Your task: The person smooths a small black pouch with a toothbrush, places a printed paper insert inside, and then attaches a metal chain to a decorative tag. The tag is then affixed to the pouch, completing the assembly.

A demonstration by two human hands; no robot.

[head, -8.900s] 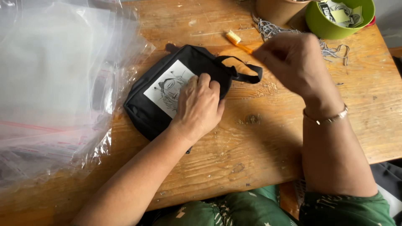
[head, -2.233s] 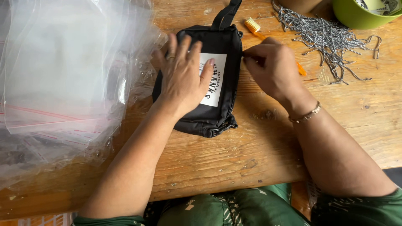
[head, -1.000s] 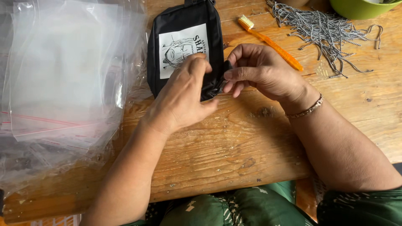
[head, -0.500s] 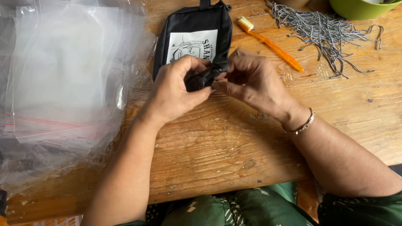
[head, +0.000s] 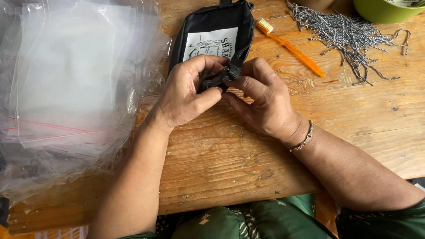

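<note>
Left hand point(head: 186, 95), right hand point(head: 261, 99), both pinching black pouch point(head: 212, 31) corner, wooden table point(head: 248, 150)

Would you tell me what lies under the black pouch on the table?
The black pouch lies flat on the wooden table. Its left edge sits beside the clear plastic bags. Anything beneath it is covered; both hands hide its near end.

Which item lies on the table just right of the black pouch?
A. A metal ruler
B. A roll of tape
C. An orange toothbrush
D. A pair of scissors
C: an orange toothbrush lies on the wooden table beside the black pouch, bristle end toward the pouch's upper corner.
</note>
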